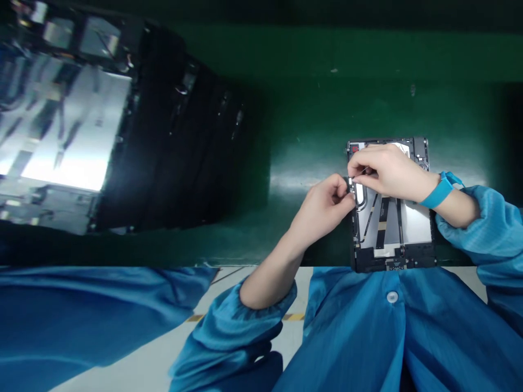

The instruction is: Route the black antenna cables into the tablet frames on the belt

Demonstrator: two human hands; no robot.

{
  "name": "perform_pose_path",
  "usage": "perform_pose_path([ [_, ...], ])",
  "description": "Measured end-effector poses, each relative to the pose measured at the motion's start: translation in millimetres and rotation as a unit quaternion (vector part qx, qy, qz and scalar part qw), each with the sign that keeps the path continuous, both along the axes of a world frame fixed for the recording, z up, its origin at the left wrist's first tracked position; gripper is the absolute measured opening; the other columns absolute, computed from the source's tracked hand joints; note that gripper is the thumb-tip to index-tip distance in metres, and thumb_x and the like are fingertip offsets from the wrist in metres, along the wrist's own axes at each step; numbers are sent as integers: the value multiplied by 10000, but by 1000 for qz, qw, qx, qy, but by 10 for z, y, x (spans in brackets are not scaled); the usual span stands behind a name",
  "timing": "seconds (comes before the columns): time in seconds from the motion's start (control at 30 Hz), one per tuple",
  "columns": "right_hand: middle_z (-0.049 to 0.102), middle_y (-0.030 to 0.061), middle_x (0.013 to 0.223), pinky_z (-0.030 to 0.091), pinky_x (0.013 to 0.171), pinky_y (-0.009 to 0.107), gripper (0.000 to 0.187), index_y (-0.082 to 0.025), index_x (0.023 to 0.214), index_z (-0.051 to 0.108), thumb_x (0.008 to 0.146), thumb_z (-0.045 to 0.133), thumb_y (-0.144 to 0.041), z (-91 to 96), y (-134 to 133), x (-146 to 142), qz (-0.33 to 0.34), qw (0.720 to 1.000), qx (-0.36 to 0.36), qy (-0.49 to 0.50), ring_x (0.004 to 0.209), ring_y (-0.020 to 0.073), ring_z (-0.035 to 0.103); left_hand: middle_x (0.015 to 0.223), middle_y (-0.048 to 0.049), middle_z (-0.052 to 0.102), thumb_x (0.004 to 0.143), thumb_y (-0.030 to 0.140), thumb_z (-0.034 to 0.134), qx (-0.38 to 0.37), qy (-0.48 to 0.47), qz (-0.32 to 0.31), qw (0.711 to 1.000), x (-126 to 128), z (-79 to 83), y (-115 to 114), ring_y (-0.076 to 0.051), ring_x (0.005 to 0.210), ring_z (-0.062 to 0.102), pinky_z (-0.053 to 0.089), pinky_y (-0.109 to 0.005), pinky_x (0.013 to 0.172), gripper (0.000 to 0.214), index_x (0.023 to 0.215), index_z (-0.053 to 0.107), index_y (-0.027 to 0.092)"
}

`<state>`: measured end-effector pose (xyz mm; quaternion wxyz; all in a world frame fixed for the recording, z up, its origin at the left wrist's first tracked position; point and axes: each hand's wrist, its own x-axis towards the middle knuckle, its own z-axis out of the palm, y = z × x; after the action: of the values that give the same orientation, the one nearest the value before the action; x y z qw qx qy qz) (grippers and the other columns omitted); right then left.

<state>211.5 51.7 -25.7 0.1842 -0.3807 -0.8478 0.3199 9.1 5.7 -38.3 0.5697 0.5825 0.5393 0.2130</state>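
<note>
**Hazards (assessed)**

- The opened tablet lies flat at the near edge of the green surface, its lower end just beside the person's blue smock. A push from the body or a forearm could shift it or tip it off that edge.
- Both hands work on one spot at the upper left of the frame. If the small part held there is pulled sideways or twisted, it could bend or tear loose.
- The dark flat cables run exposed over the silver plate, directly below the right hand. A dragged palm could snag or crease them.
- A stack of opened units stands well apart to the left, blurred, and poses no evident risk.

**Fingers**

- Left hand: the fingers are closed, with thumb and forefinger pinching the small part at the tablet's left edge.
- Right hand: the fingers are pressed together and curled down, with the tips meeting the same part from above. Whether they grip it or only steady it cannot be told.
- A blue wrist strap sits on the right wrist.
</note>
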Motion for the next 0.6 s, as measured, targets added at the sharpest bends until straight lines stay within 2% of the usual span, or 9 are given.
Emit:
perform_pose_path([
  [0.1,704,13,869,411,794,298,135,-192,893,686,886,628,-69,-3,-1,-9,-7,1000,-6,6,813,170,595,530,108,385,774,259,612,-25,1,-6,1000,13,24,28,-73,427,409,257,-207,451,258,731,357,249],
  [0.3,702,1,848,426,783,284,145,-189,874,689,840,626,-62,17,8,-41,-47,998,-13,33,777,157,598,466,138,316,687,159,603,-130,-62,37,989,85,61,91,-53,349,372,215,-179,376,323,698,297,258],
  [0.47,715,5,844,451,803,294,174,-181,912,701,808,631,-59,21,23,-62,-144,988,-4,54,800,167,624,477,140,336,625,80,606,-136,-79,66,985,142,84,262,-21,356,326,214,-149,363,347,671,304,246],
  [0.6,713,-9,812,456,755,278,203,-173,934,704,785,633,-54,49,22,-43,-171,982,-35,71,730,147,622,466,148,324,624,70,593,-125,-121,85,981,179,48,385,-21,330,324,225,-144,347,342,671,305,249],
])
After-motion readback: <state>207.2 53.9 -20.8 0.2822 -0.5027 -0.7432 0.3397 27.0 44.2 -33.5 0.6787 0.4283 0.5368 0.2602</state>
